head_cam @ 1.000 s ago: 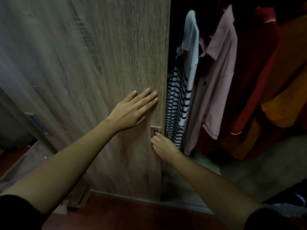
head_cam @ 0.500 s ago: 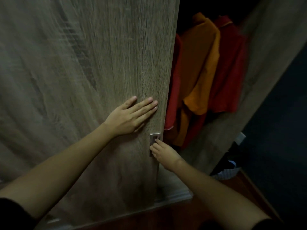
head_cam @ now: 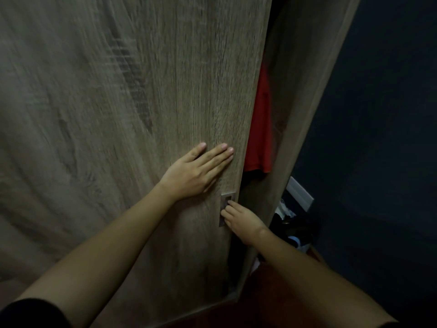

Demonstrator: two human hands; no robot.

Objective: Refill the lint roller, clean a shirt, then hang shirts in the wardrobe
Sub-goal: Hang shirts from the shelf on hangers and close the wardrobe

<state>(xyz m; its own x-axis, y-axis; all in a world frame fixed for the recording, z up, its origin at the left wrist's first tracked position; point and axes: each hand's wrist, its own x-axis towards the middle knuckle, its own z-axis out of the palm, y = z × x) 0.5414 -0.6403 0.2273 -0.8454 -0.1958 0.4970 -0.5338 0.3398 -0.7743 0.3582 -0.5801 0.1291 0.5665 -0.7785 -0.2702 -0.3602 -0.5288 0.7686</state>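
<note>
A wood-grain sliding wardrobe door fills most of the view. My left hand presses flat on it near its right edge, fingers straight. Just below, my right hand has its fingertips hooked into the door's small recessed metal handle. Through the narrow gap to the right of the door, only a strip of a red shirt shows, hanging inside. The other shirts are hidden behind the door.
The wardrobe's wooden side panel stands right of the gap. Beyond it is a dark wall with a white fitting. Some dark and white items lie on the floor by the panel's foot.
The door has slid to the right under both hands. The opening has narrowed from showing striped, pink and orange shirts to a thin strip of red.
</note>
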